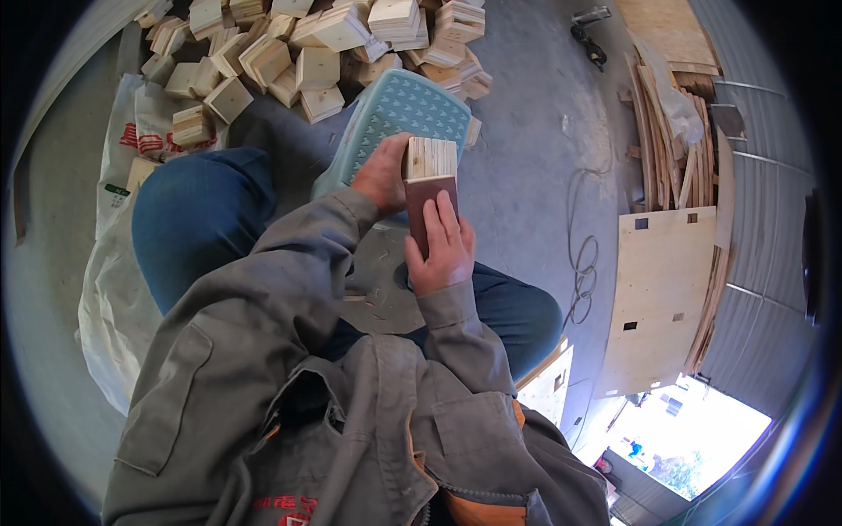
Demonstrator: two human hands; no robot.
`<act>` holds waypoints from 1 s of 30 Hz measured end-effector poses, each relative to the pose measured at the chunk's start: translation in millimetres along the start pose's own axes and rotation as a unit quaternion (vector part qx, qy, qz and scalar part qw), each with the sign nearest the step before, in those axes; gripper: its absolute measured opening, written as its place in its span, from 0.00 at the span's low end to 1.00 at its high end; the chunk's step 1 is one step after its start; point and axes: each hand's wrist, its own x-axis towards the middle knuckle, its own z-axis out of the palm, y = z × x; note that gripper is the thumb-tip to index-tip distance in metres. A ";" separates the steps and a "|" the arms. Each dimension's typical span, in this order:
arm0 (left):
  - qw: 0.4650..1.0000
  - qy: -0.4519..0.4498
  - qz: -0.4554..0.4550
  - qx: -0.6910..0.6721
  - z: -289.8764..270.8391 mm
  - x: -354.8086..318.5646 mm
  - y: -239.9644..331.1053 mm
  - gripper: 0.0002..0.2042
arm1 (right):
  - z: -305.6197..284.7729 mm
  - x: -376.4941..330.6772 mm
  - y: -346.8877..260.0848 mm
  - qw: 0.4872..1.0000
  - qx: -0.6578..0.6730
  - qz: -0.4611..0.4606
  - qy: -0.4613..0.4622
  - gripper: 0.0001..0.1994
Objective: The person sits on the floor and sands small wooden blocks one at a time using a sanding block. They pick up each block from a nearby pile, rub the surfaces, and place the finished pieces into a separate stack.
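Note:
My left hand [383, 178] is wrapped round the left side of a small stack of plywood pieces [432, 158], its layered edges facing up. Against the near side of the stack lies a flat red-brown pad [424, 195] that looks like sandpaper, though its grit is too fine to make out. My right hand [445, 254] grips this pad, fingers laid over its face and thumb at its left edge. Both hands are close together above my knees, at the near edge of a light-blue patterned plastic stool [403, 101].
Many plywood blocks [316, 68] lie heaped beyond the stool. White plastic sacks [110, 289] spread at the left. A cable [583, 263] coils on the grey floor at right, near leaning boards [662, 289]. A corded tool [589, 39] lies at the far right.

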 end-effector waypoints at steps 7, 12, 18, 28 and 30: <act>1.000 0.016 -0.006 0.018 4.3 -3.3 -5.2 0.44 | -3.3 28.6 -5.3 0.999 -0.035 0.002 -0.011 0.33; 0.999 -0.005 -0.033 0.013 3.4 -3.2 -2.1 0.46 | 20.3 95.3 24.4 0.998 -0.004 0.063 0.007 0.32; 0.999 0.004 -0.021 0.028 2.8 -2.1 -0.6 0.45 | 21.9 92.9 36.6 0.998 -0.010 0.059 0.014 0.33; 1.000 0.014 0.006 0.010 3.1 -1.3 -1.4 0.42 | -8.4 -6.9 10.3 0.999 0.045 -0.004 -0.014 0.36; 1.000 0.019 0.005 0.011 2.6 -1.4 1.8 0.41 | -9.3 4.7 14.4 0.999 0.043 -0.013 -0.007 0.36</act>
